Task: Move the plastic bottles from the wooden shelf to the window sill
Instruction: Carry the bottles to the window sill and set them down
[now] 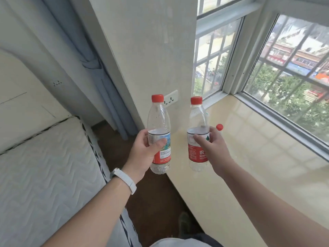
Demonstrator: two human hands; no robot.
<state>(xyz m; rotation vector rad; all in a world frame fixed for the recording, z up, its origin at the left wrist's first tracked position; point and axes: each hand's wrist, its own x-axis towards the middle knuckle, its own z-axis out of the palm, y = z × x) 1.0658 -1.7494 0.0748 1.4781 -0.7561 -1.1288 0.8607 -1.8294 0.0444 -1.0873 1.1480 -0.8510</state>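
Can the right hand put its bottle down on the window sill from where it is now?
Probably yes. The right hand holds its bottle upright over the near edge of the window sill, whose surface nearby looks bare apart from a third bottle behind the hand.

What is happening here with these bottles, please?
A person stands by a window and holds one plastic bottle upright in each hand. The left hand grips the left bottle around its label, and the right hand grips the right bottle the same way. Both have red caps and are partly filled. A third red cap shows behind the right hand, apparently a bottle already near the window sill. Neither held bottle is set down on the sill yet.
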